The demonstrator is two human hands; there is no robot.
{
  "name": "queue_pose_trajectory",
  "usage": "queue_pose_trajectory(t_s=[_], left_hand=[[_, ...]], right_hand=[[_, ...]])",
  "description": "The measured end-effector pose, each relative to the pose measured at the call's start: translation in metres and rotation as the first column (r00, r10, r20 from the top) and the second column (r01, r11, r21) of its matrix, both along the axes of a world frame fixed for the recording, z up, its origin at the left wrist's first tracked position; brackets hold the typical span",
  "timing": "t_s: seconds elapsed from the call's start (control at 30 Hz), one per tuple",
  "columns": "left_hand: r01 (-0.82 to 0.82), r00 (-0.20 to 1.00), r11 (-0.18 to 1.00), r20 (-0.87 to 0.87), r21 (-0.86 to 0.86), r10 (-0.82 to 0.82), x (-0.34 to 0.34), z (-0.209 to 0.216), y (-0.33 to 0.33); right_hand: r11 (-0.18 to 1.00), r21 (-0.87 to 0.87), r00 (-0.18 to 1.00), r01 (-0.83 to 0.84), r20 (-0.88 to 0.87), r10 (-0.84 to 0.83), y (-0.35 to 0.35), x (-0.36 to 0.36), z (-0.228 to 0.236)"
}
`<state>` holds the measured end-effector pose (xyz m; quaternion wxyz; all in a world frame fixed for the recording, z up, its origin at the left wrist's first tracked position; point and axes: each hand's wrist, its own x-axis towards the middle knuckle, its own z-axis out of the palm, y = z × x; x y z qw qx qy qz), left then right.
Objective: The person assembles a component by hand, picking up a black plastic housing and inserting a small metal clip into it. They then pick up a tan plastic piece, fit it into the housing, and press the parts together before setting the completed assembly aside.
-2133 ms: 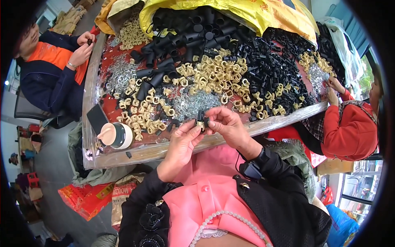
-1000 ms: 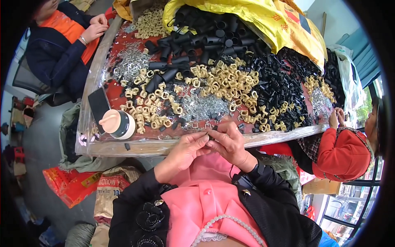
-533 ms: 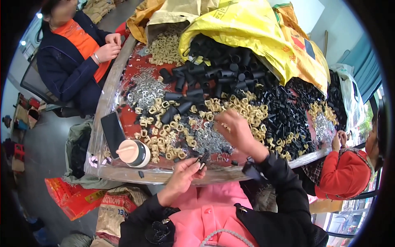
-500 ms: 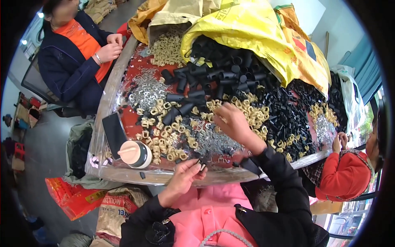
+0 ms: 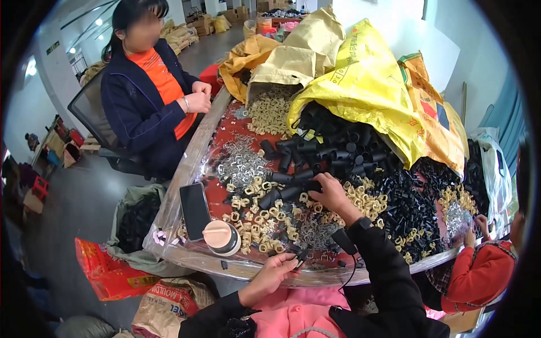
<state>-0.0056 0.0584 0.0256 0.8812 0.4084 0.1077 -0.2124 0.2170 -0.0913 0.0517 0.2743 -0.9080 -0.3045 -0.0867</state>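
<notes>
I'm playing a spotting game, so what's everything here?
Table: one, red, centre
Phone: one, black, table's left
Jar: one, dark, pink lid, beside phone
Clips: many, beige, across table
Metal bits: many, silver, on table
Tubes: many, black, table's middle
Small parts: many, black, table's right
Bags: several, mixed colours, table and floor
Chair: one, black, left
Co-workers: two, navy and red, either side
Left hand: one, bare, holding dark part
Right hand: one, bare, by tubes

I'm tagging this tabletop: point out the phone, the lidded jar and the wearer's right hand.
Phone (image 5: 195, 212), head view: middle of its dark face.
Lidded jar (image 5: 220, 236), head view: its pale pink lid.
Right hand (image 5: 334, 196), head view: back of the hand.
</notes>
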Motion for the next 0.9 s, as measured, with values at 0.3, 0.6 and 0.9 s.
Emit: queue_pose_trajectory(t_s=[0.3,0.6,0.9], left_hand=[[-0.003,1.000,0.997,0.016,-0.083,0.004,0.000,0.001,-0.010],[-0.040,0.999,0.993,0.018,-0.110,0.043,-0.005,0.009,-0.015],[-0.189,0.982,0.980,0.014,-0.067,0.190,0.004,0.029,-0.007]], right_hand=[[0.774,0.603,0.920,0.196,-0.386,0.067,-0.043,-0.030,0.020],[-0.044,0.655,0.536,0.754,-0.575,0.618,-0.044,-0.071,0.041],[0.688,0.662,0.678,0.298,-0.654,0.335,-0.047,-0.118,0.032]])
